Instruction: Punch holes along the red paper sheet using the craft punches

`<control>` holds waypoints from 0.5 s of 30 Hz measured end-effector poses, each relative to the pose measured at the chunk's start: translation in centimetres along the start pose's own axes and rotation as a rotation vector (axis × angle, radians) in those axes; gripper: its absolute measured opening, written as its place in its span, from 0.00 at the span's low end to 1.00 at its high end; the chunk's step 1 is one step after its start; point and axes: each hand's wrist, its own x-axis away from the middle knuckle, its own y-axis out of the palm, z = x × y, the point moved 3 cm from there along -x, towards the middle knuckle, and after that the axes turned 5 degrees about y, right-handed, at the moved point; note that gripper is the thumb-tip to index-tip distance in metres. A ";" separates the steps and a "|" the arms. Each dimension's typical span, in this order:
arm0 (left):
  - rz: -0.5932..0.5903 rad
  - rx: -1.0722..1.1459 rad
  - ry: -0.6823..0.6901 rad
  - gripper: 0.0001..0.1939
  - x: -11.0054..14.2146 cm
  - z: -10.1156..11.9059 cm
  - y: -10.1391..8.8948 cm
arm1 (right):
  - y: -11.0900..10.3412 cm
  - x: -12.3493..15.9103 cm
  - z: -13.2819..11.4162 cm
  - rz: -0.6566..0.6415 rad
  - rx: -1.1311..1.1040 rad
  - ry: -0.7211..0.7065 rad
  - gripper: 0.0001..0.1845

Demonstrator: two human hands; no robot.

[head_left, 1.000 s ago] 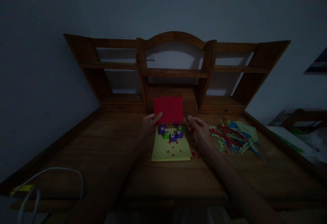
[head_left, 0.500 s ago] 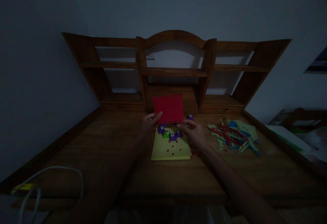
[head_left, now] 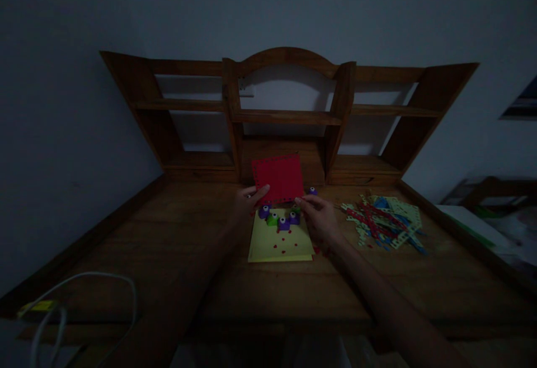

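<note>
A red sheet of paper (head_left: 278, 177), with a row of small cut marks along its edges, is held up and tilted above the desk. My left hand (head_left: 247, 204) grips its lower left side, thumb on the front. At the lower right corner, my right hand (head_left: 319, 216) has its thumb and fingers closed on the edge. Beneath lies a pale yellow paper stack (head_left: 268, 248) scattered with tiny red cutouts (head_left: 283, 239). On its far part stand a green craft punch (head_left: 273, 219) and several purple punches (head_left: 284, 223), each with an eye-like top.
A heap of punched paper strips (head_left: 384, 222) in red, blue and pale yellow lies to the right. Another purple punch (head_left: 312, 190) stands behind my right hand. A wooden shelf unit (head_left: 287, 117) backs the desk. A white cable (head_left: 100, 274) loops at the front left.
My right hand has shifted slightly up along the red sheet's lower right corner. The sheet has moved a little to the right; my left hand keeps its grip.
</note>
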 end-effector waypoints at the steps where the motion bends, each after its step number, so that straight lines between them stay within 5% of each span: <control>1: -0.011 -0.019 0.003 0.20 0.1 0.1 0.1 | -0.1 -0.1 0.1 0.013 -0.012 -0.004 0.19; 15: -0.045 -0.173 0.131 0.16 0.0 0.7 0.6 | -1.5 -0.6 0.3 0.182 -0.036 -0.027 0.21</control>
